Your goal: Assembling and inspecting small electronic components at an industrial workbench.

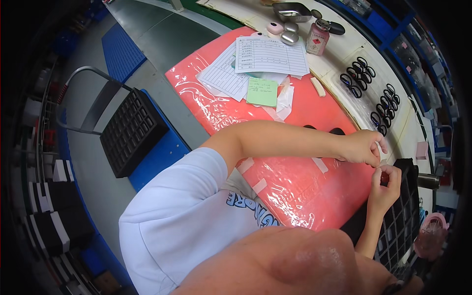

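Note:
Over the right side of the red plastic-covered mat, my two hands meet, fingertips close together. My left hand reaches across from the left with its fingers pinched. Just below it, my right hand is closed in a pinch too, thumb and forefinger bent. A small pale sliver shows between the fingertips; it is too small to name. Beyond my left forearm, dark rounded pieces lie on the mat, partly hidden by the arm. Close to my right hand stands a black gridded tray.
Printed sheets and a green note lie on the mat's far part. Behind them are a pink jar and a metal tin. Black oval rings fill clear trays at right. Another black compartment tray rests on a blue surface at left.

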### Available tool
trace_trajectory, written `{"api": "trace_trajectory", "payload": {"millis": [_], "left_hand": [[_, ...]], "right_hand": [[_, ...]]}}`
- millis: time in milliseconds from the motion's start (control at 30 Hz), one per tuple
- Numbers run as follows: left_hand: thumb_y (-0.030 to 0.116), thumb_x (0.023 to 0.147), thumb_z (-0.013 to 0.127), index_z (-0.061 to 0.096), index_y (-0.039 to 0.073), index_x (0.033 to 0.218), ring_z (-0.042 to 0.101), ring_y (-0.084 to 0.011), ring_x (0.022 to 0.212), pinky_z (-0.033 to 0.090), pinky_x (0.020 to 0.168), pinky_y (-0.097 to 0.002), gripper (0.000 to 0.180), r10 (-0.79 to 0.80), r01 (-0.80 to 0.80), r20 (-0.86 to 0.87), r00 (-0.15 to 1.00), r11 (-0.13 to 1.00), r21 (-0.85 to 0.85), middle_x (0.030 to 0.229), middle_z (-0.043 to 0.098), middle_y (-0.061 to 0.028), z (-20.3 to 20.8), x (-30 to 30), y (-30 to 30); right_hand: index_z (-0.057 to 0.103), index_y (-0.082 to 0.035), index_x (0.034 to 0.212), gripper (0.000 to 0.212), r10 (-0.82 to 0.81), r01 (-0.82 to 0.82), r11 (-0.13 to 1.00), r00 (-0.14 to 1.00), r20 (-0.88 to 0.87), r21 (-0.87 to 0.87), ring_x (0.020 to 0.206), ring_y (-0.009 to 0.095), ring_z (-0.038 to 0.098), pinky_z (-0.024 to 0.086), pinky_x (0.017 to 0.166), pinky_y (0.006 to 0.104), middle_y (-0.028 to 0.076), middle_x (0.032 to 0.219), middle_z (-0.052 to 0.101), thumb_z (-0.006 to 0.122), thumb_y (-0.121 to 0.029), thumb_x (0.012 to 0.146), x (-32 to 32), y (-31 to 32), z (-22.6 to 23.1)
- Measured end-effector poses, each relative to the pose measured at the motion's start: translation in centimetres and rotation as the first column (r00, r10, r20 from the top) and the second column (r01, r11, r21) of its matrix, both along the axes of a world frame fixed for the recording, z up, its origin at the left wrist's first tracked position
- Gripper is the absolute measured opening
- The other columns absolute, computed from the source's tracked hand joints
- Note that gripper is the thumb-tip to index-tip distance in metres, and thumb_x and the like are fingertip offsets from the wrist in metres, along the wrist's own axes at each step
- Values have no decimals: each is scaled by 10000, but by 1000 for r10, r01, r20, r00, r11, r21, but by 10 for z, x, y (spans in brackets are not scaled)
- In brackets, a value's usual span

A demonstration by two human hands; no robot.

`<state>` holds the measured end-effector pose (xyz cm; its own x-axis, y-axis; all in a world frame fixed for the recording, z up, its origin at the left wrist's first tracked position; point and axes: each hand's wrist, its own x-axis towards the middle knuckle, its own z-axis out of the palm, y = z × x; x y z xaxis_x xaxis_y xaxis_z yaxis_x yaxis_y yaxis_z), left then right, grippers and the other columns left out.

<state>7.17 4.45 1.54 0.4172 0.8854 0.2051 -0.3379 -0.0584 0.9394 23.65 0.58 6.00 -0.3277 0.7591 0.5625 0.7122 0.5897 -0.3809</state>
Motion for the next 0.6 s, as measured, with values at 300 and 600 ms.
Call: {"api": "trace_trajectory", "payload": {"millis": [300,600], "left_hand": [[33,758,650,501,-19,1121,614,-119,781,490,671,-264,396,-36,42,-66,997,995,92,820,654,-68,4,-5,-7],[13,785,648,459,13,1138,566,-82,760,464,655,-225,401,83,-30,-240,967,976,216,841,615,-36,3,-7,5]], "right_hand": [[542,-8,861,73,-13,16,997,999,29,-75,655,157,506,429,609,272,65,805,516,600,-12,816,0,-3,-6],[557,-8,899,87,7,-4,991,1000,23,-136,713,152,544,447,657,261,72,823,550,596,-61,842,9,12,-5]]}}
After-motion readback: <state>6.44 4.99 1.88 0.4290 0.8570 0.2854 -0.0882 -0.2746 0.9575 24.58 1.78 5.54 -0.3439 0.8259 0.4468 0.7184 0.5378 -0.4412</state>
